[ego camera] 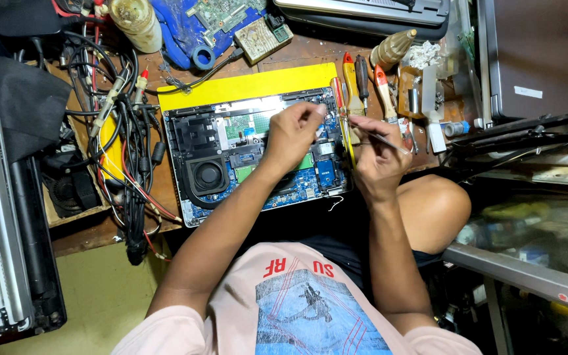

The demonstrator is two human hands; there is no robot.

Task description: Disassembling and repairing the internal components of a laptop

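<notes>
A: Right hand (pixel 377 161) pinches thin grey metal tweezers (pixel 386 140), light and stiff; hold mid-shaft.

B: Left hand (pixel 292 133)?

A: Fingertips pressed together over the opened laptop's blue-green circuit board (pixel 258 154); held item unclear. Board fragile: handle by edges. It lies on the yellow mat (pixel 244 84).

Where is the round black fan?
In the head view, the round black fan sits in the lower left part of the opened laptop, left of the person's left hand and right of the tangled cables.

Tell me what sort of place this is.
Likely an electronics repair bench: an opened laptop with bare circuit board and fan, a row of orange-handled screwdrivers, and tangled black and red test leads.
</notes>
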